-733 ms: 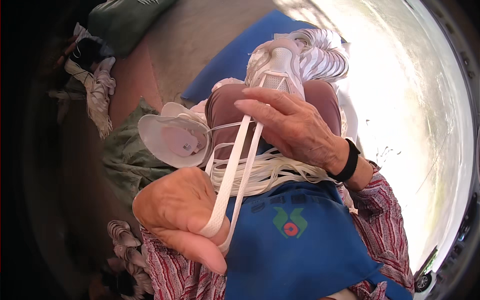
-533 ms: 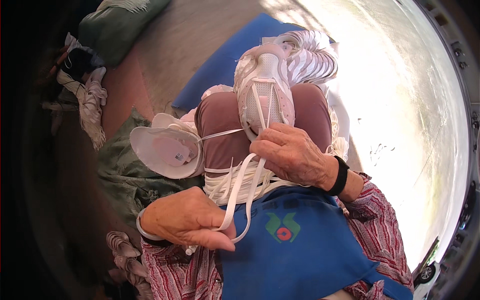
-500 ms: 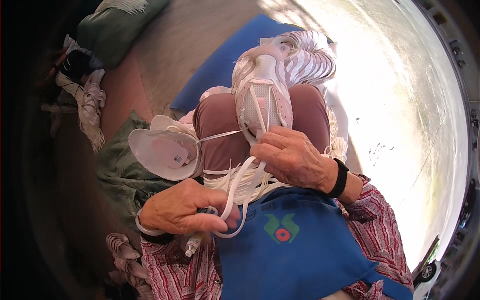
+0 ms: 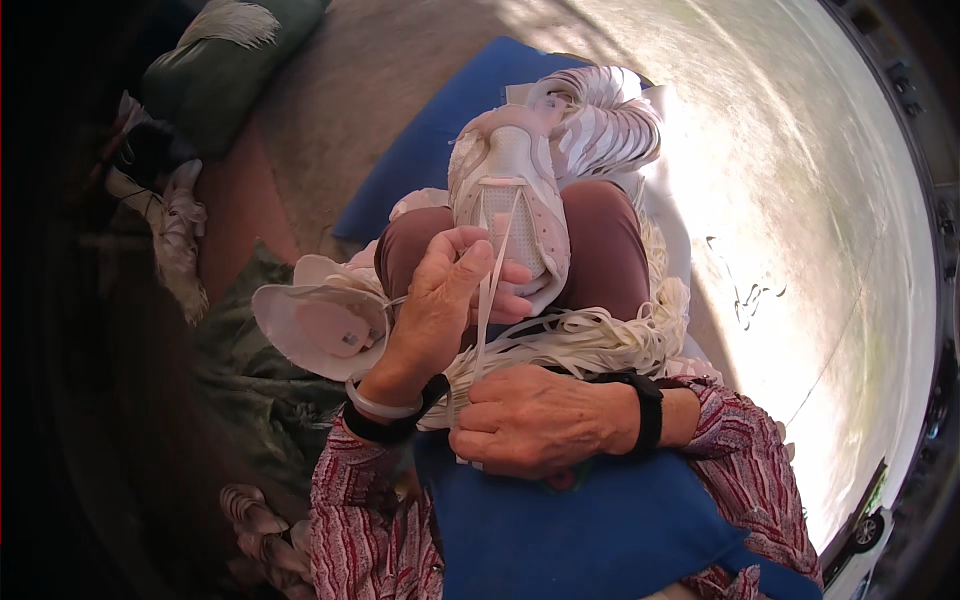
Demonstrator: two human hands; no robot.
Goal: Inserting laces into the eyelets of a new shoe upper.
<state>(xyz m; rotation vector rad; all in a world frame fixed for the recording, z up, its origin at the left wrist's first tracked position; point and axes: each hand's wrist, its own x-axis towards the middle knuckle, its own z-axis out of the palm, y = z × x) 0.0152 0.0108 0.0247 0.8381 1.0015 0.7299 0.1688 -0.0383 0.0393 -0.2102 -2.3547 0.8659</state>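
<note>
Pale concrete floor [image 4: 800, 200], blue mat [image 4: 440, 130] on it, green cushion [image 4: 210, 70] (far corner)

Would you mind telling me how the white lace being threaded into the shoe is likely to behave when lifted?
The flat white lace probably goes floppy: it only runs straight where the left hand and right hand stretch it. It seems light, and apt to tangle, since the lace bundle on the lap lies in loose loops.

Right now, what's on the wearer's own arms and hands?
Both hands are bare, no gloves. Left hand: a black band plus a pale bangle at the wrist. Right hand: a black wristband. Both arms have red-and-white patterned sleeves reaching the wrists.
</note>
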